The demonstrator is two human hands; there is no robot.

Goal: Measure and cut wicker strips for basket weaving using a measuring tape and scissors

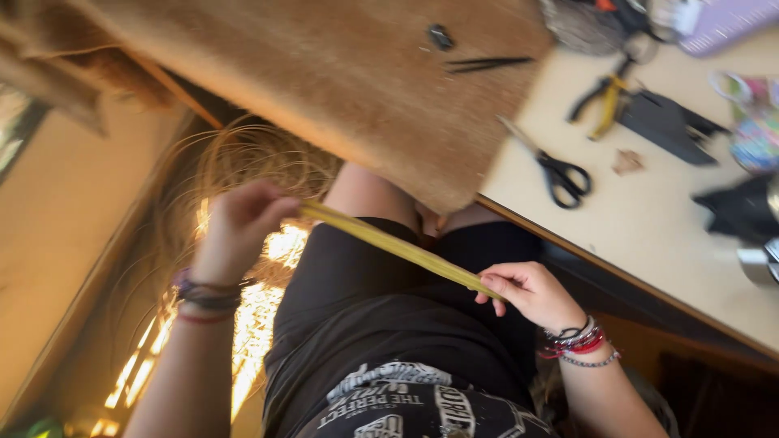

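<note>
left hand (242,223): closed around the upper end of a flat yellow-green strip of plant fibre (398,247), fingers curled over, knuckles toward the camera; cord bracelets (207,296) sit at the wrist.
left arm pose: forearm comes up from the lower edge of the view, wrist bent slightly inward, the hand held over a loose tangle of thin straw-coloured fibres (243,170) lying by the knees.
strip position: runs taut on a slant from the left hand down to the right, across the lap in black shorts (365,308), clear of the surface.
how to do it well: as i judge it, an even pull from both ends keeps the strip flat; a twist at either wrist would likely curl or split it, so grip at the ends only.
right hand (527,292): pinching the lower end between thumb and fingertips, the other fingers tucked; beaded bracelets (580,341) at the wrist.
right arm pose: forearm enters from lower right, palm turned partly up.
around: a coarse tan woven mat (349,73) overhangs the pale surface (649,235), on which lie black-handled scissors (560,174) and yellow-handled pliers (604,97), well apart from both hands.
</note>
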